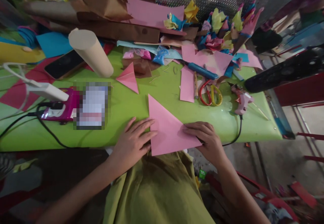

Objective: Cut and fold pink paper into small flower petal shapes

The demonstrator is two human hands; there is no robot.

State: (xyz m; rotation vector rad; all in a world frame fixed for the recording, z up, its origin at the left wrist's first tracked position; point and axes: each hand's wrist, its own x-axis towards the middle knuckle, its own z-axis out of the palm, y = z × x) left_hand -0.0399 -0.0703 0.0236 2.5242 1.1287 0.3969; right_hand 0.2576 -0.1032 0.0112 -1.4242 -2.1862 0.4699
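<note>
Pink triangular paper (168, 129) touches left hand (135, 137) and right hand (206, 138).

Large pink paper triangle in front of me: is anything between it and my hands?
Nothing visible blocks the large pink paper triangle: the left hand has fingers on its left edge, and the right hand touches it near the right corner. The smaller pink triangle lies farther back on the green table, not between them.

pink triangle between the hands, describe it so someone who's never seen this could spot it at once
Find the green table, then its near edge. There, the left hand and right hand both touch a pink triangle. It is larger than the creased triangle beyond, which lies untouched.
</note>
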